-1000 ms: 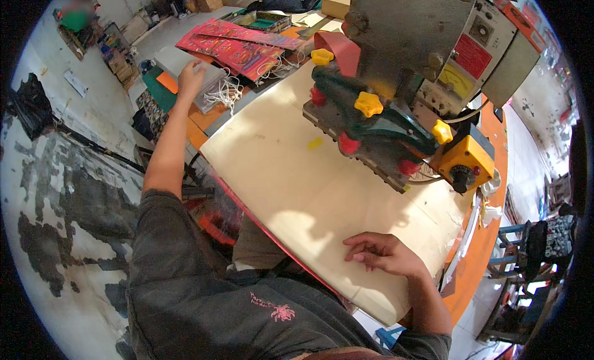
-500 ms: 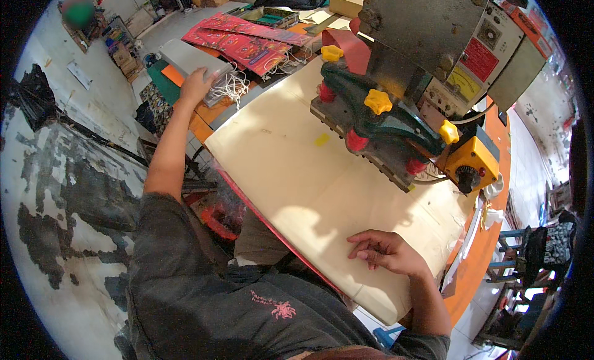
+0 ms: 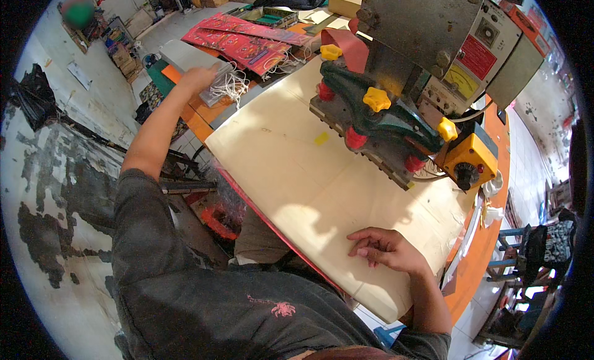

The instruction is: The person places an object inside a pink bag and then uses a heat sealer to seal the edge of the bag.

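At the far left of the work surface, my left hand point(image 3: 199, 79) rests on a stack of grey plastic sheets point(image 3: 180, 54). A tangle of white strings point(image 3: 231, 86) hangs from that stack beside the hand. Its fingertips are turned away, so I cannot see if they grip a sheet. Low over the cream padded board point(image 3: 272, 156), near its front right, my right hand point(image 3: 388, 251) has loosely bent, parted fingers and holds nothing. Beyond it stands a press with a dark green clamp head point(image 3: 346, 91), yellow star knobs point(image 3: 377, 99) and red spacers.
Red printed sheets with white strings point(image 3: 244, 47) lie beyond the grey stack. A yellow control box with a black dial point(image 3: 471, 159) sits right of the press head. The grey press body point(image 3: 421, 26) rises at the back. A blue stool point(image 3: 507, 255) is at the right.
My left arm has swung outward to the left, and the left hand has turned on the grey stack, its fingers now less visible. My right hand is nearly still.
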`<state>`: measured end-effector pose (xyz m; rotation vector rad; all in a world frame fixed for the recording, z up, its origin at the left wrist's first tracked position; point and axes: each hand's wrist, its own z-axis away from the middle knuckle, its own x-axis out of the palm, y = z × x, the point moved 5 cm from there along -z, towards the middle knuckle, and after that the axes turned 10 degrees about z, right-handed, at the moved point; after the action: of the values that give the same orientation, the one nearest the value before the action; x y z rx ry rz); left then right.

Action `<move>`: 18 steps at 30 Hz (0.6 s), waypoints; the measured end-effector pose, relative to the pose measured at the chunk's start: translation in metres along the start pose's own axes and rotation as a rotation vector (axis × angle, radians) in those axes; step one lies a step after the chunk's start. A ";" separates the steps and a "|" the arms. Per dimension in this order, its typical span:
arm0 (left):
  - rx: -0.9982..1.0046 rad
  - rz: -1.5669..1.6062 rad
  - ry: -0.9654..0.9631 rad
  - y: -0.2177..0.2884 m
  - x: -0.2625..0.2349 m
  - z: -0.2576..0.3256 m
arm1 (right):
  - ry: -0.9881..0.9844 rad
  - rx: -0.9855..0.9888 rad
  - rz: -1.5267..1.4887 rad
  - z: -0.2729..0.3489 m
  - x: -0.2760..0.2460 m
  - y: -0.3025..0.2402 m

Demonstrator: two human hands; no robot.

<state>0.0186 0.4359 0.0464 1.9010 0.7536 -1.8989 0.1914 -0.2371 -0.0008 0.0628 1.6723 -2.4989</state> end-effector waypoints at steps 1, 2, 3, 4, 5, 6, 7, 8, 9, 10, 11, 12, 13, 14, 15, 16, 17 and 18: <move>0.001 -0.019 -0.019 -0.001 0.000 -0.002 | -0.001 0.007 0.001 0.000 0.000 0.000; 0.002 -0.038 -0.037 -0.002 0.000 -0.004 | -0.003 0.008 -0.002 0.000 0.000 0.000; 0.001 -0.057 -0.056 -0.004 0.001 -0.005 | -0.005 0.008 -0.005 -0.001 0.001 0.000; -0.010 -0.041 -0.054 0.004 -0.001 -0.009 | 0.007 0.016 -0.011 0.000 0.000 0.001; -0.023 -0.026 -0.051 0.013 -0.006 -0.010 | 0.013 0.012 -0.003 0.001 -0.001 0.002; -0.035 -0.011 -0.048 0.022 -0.011 -0.011 | 0.019 0.007 0.006 0.002 -0.001 0.003; -0.041 -0.011 -0.023 0.010 -0.009 -0.007 | 0.008 -0.007 0.019 0.000 -0.001 0.002; -0.049 -0.013 0.001 -0.006 -0.004 -0.002 | -0.003 -0.018 0.017 -0.002 0.000 0.001; -0.058 -0.015 0.025 -0.024 0.001 0.002 | -0.015 -0.028 0.015 -0.004 0.001 0.000; -0.025 0.020 0.107 -0.019 0.001 0.002 | -0.006 -0.026 0.008 -0.003 0.000 0.001; 0.003 0.055 0.190 -0.013 0.001 0.010 | 0.000 -0.023 -0.001 -0.002 0.000 0.002; 0.030 0.089 0.272 -0.009 -0.001 0.017 | 0.005 -0.020 -0.010 -0.002 0.000 0.003; 0.025 0.089 0.265 -0.008 -0.003 0.022 | 0.003 -0.020 -0.016 -0.002 0.000 0.002; 0.019 0.089 0.259 -0.007 -0.006 0.027 | 0.005 -0.019 -0.012 -0.002 0.000 0.001; 0.013 0.089 0.252 -0.005 -0.009 0.032 | 0.006 -0.017 -0.008 -0.003 0.000 0.000; 0.057 0.084 0.304 0.003 -0.013 0.039 | 0.013 -0.014 -0.003 -0.002 0.000 0.000; 0.100 0.080 0.356 0.012 -0.016 0.047 | 0.017 -0.013 0.001 -0.001 -0.001 0.000; 0.145 0.076 0.408 0.020 -0.018 0.053 | 0.022 -0.013 0.004 -0.001 -0.001 0.001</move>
<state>-0.0118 0.3865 0.0600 2.4118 0.6572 -1.5741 0.1927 -0.2368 -0.0019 0.0928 1.6945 -2.4931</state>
